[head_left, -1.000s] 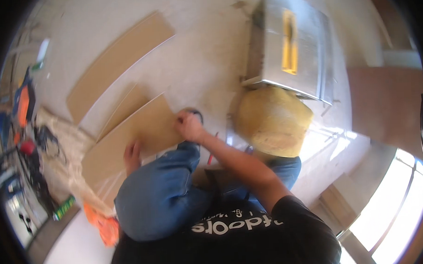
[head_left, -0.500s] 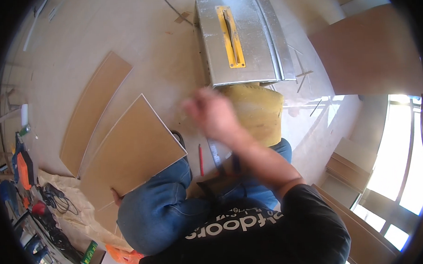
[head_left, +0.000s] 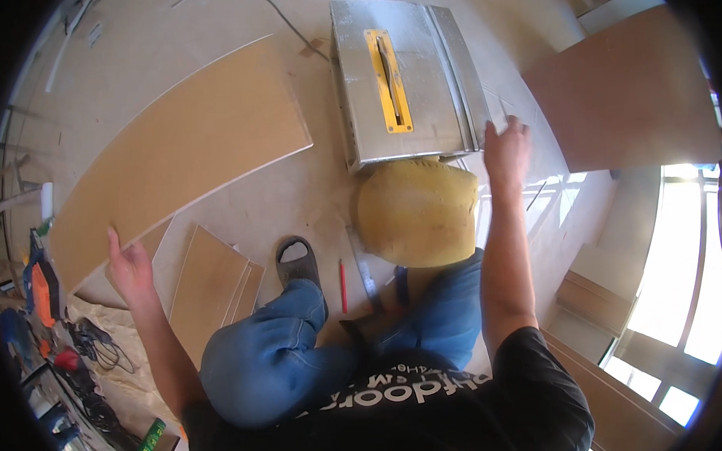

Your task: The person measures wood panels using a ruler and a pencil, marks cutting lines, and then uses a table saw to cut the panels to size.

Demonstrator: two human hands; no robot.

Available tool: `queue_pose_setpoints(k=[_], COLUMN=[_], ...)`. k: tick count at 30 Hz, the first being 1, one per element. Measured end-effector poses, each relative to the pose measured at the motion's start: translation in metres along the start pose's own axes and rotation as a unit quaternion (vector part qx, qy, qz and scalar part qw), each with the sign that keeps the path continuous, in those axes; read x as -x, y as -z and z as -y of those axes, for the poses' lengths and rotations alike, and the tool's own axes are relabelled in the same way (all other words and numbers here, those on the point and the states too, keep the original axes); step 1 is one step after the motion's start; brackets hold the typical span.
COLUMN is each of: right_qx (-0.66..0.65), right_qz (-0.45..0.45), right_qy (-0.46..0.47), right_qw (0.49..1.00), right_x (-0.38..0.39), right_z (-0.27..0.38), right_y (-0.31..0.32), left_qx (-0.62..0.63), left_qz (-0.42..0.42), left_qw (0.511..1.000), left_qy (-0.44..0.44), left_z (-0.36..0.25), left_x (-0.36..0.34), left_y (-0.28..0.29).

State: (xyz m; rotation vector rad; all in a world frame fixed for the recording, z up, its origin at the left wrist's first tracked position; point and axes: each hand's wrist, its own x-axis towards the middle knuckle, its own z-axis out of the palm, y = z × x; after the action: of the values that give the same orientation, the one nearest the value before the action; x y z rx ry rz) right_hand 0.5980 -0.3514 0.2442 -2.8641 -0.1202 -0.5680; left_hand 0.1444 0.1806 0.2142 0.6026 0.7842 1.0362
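Note:
My left hand [head_left: 130,269] grips the near edge of a long brown board [head_left: 187,132] with a pale rim, holding it out at the left, thumb underneath hidden from sight. A silver table saw [head_left: 432,96] stands ahead, its blade [head_left: 389,77] sticking up through a yellow insert [head_left: 402,117]. At the saw's right front corner is my right hand [head_left: 507,153], its fingers apart and nothing between them. Whether the fingertips touch the saw's edge I cannot tell. Smaller brown boards [head_left: 208,282] lie on the floor beneath the held one.
A yellow padded block [head_left: 416,215] sits between the saw and my knees. A red pencil [head_left: 343,286] lies beside my sandalled foot [head_left: 297,259]. Tools and cables [head_left: 99,342] clutter the left. A large brown panel [head_left: 627,93] is at the right; a dark cord [head_left: 290,25] runs behind the saw.
The long board has come up and forward in my left hand, uncovering the smaller boards and my foot. My right hand has swung right, from before the saw to its right corner.

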Motion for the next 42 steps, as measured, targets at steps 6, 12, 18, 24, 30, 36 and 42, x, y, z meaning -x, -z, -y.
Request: queue_pose_setpoints(k=[6, 12, 18, 24, 30, 36, 42], right_qx=[-0.266, -0.135, -0.076, -0.115, -0.181, -0.171, -0.151], right_qz=[-0.021, -0.077, 0.031, -0.054, 0.0, -0.025, 0.028], right_qy=[0.445, 0.443, 0.359, 0.297, 0.264, 0.266, 0.258], right_qw=[0.855, 0.883, 0.93, 0.946, 0.947, 0.948, 0.954], right_x=[0.067, 0.028, -0.012, -0.033, -0.028, -0.025, -0.023], right_z=[0.156, 0.284, 0.299, 0.285, 0.278, 0.275, 0.27], right_y=[0.045, -0.042, -0.106, -0.147, -0.145, -0.143, -0.138], left_qx=[-0.189, 0.04, 0.01, 0.005, -0.041, -0.049, -0.058], left_qz=[0.12, 0.098, 0.098, 0.151, 0.14, 0.138, 0.139], left_qw=[0.974, 0.989, 0.985, 0.974, 0.976, 0.977, 0.978], left_qy=[-0.023, 0.107, 0.143, 0.166, 0.161, 0.154, 0.141], left_z=[0.053, 0.124, 0.165, 0.203, 0.199, 0.193, 0.193], left_x=[-0.113, -0.174, -0.216, -0.219, -0.22, -0.215, -0.208], left_y=[-0.043, -0.127, -0.159, -0.179, -0.173, -0.174, -0.178])
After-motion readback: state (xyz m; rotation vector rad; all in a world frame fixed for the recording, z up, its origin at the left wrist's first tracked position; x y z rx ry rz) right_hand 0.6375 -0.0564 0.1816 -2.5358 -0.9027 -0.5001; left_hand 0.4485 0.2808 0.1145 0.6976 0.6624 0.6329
